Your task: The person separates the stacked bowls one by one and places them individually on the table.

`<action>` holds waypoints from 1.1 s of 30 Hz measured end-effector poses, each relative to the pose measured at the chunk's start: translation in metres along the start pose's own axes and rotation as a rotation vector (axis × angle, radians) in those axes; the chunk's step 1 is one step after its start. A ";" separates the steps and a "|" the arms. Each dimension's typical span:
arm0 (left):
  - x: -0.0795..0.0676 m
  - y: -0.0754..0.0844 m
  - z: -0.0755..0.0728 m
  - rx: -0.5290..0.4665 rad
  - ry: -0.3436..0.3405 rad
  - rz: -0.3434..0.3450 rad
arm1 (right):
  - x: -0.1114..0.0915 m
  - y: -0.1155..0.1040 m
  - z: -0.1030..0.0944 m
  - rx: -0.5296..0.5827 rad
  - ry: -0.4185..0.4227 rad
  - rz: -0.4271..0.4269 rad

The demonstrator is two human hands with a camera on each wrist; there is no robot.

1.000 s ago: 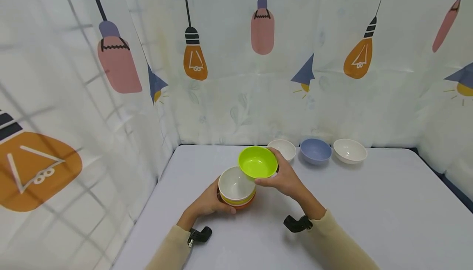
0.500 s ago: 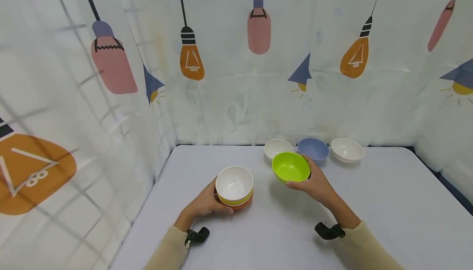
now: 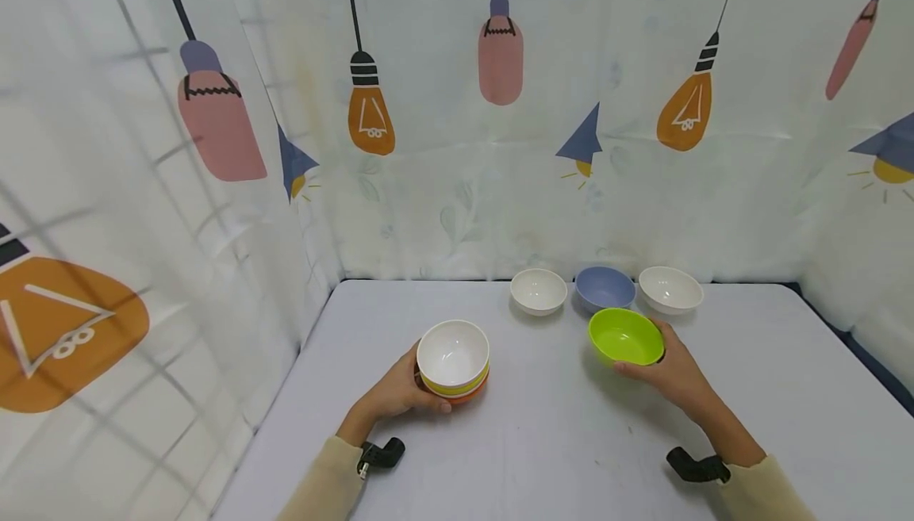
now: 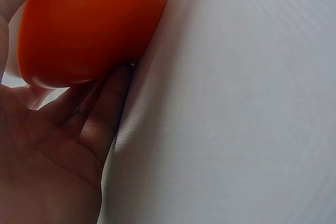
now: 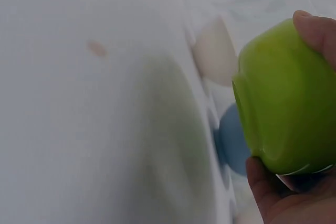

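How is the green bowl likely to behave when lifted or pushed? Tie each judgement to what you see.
The green bowl is probably stiff: its rim looks round in the right hand. Its glossy wall may be slippery. It narrows toward its base, so a high push could tip it.

A stack of nested bowls stands on the left part of the table, with the left hand around its left and near sides. Well apart to the right, a single bowl is above the table, the right hand at its right side. Along the far edge runs a row: left-end bowl, middle bowl just behind the single bowl, right-end bowl. A hanging cloth is behind them.
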State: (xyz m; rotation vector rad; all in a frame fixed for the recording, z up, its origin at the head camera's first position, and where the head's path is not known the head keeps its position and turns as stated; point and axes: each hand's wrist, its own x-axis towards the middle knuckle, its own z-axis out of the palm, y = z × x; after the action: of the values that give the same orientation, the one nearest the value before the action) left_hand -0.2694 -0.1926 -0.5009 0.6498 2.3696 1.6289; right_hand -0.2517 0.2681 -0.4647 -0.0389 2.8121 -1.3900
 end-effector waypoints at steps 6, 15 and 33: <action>0.001 0.001 0.000 -0.004 -0.004 0.009 | -0.006 0.016 -0.017 -0.030 0.014 0.045; 0.000 0.000 0.000 -0.015 -0.002 0.016 | -0.009 0.039 -0.036 -0.062 0.048 0.098; 0.002 0.001 0.001 -0.035 0.001 -0.002 | -0.005 0.073 -0.059 -0.065 0.101 0.203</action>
State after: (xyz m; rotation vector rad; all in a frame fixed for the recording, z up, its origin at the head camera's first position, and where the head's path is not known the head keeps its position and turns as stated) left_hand -0.2704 -0.1908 -0.5002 0.6406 2.3355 1.6665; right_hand -0.2486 0.3597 -0.4869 0.3165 2.8426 -1.2911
